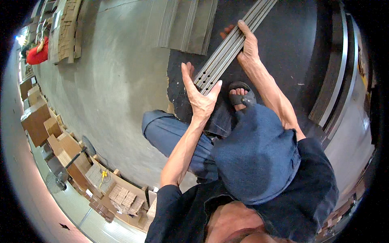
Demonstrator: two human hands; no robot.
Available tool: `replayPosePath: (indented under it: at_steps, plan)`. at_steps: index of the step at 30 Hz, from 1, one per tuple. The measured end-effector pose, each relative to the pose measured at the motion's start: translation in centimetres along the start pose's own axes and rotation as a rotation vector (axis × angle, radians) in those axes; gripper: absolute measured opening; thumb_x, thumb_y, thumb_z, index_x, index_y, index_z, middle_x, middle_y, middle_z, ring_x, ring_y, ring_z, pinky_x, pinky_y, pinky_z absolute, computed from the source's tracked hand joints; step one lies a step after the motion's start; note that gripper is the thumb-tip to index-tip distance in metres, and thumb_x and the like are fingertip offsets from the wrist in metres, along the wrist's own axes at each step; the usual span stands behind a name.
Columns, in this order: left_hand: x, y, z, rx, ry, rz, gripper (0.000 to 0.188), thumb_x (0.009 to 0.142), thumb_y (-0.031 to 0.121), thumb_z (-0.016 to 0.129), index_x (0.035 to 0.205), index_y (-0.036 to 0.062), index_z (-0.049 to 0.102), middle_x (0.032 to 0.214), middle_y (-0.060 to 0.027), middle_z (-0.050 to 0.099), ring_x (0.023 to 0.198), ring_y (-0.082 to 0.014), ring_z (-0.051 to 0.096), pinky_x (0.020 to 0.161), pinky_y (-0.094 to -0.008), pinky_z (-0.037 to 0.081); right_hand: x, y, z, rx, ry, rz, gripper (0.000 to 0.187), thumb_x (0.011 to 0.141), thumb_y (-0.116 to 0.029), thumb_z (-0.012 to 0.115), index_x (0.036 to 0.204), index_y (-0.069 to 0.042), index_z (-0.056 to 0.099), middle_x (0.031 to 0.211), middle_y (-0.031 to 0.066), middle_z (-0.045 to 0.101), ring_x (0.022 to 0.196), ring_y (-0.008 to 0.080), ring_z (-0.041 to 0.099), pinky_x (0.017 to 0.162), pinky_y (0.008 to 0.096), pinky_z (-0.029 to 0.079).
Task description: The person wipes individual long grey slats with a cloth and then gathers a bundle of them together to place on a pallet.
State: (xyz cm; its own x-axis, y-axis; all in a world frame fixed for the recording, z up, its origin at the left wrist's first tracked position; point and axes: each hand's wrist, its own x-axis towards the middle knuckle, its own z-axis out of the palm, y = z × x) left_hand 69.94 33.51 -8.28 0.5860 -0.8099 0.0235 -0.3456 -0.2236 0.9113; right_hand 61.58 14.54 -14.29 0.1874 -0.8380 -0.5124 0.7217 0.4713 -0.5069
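Note:
A bundle of long, narrow metal strips (231, 47) slants in front of me, its far end running out of the upper edge. Several small dark holes show near its close end. My right hand (249, 45) is wrapped round the bundle from the right, thumb on top and fingertips showing beyond its left side. At the close end, my left hand (201, 99) cups the strip ends against the palm, with thumb and fingers stretched out and spread. The undersides of the strips are hidden.
Wider metal sheets or strips (186, 26) lie on the floor beyond my left hand. Long dark strips (338, 73) are stacked at the right. A black mat (289, 60) lies beneath the bundle. Cartons (36, 121), fans (56, 180) and a red-clad person (38, 52) are at the left.

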Motion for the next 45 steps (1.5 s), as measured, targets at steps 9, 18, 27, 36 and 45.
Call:
replayPosePath:
  at_steps: [9,18,27,36,45]
  plan:
    - [-0.4,-0.5,2.1,-0.047,0.079,0.035,0.113,0.069,0.011,0.089,0.155,0.0041,0.017,0.145,-0.0244,0.043,0.128,-0.0357,0.049,0.108,-0.0463,0.041,-2.3,-1.2,-0.9,0.06,-0.006,0.113,0.043,0.099,-0.04,0.057,0.107,0.002,0.062,0.099,0.0185,0.068,0.1,0.0336,0.067,0.096,0.0523,0.055]
    - [0.2,0.9,1.3,0.186,0.151,-0.075,0.064,0.066,0.028,0.094,0.109,-0.0011,0.057,0.097,-0.0116,0.063,0.09,-0.0222,0.062,0.083,-0.0362,0.05,-0.8,-0.3,-2.5,-0.012,-0.021,-0.054,0.056,0.103,-0.049,0.043,0.131,-0.001,0.053,0.12,0.018,0.064,0.114,0.0323,0.062,0.102,0.0517,0.048]
    - [-0.5,2.2,0.4,0.053,0.083,-0.235,0.054,0.075,0.031,0.089,0.103,-0.0033,0.058,0.087,-0.0117,0.066,0.079,-0.0189,0.063,0.074,-0.034,0.053,2.8,-3.1,-2.4,-0.312,0.097,-0.11,0.07,0.103,-0.058,0.036,0.137,0.001,0.05,0.126,0.0151,0.06,0.113,0.0277,0.059,0.098,0.0417,0.049]
    - [2.2,3.5,0.3,-0.61,0.209,-0.409,0.05,0.089,0.029,0.077,0.115,-0.0046,0.051,0.095,-0.0128,0.064,0.077,-0.0199,0.068,0.059,-0.0312,0.06,7.0,-3.7,5.9,-0.644,-0.061,-0.338,0.069,0.105,-0.054,0.037,0.131,0.008,0.054,0.128,0.0192,0.061,0.117,0.0268,0.055,0.104,0.0384,0.039]
    - [8.2,4.4,-0.1,-0.621,0.056,-0.512,0.059,0.09,0.049,0.07,0.106,-0.0062,0.059,0.086,-0.014,0.066,0.071,-0.0234,0.07,0.06,-0.0322,0.06,12.4,-4.0,14.0,-1.081,-0.105,-0.477,0.089,0.098,-0.067,0.036,0.11,0.018,0.058,0.114,0.0402,0.06,0.115,0.0492,0.058,0.097,0.049,0.043]
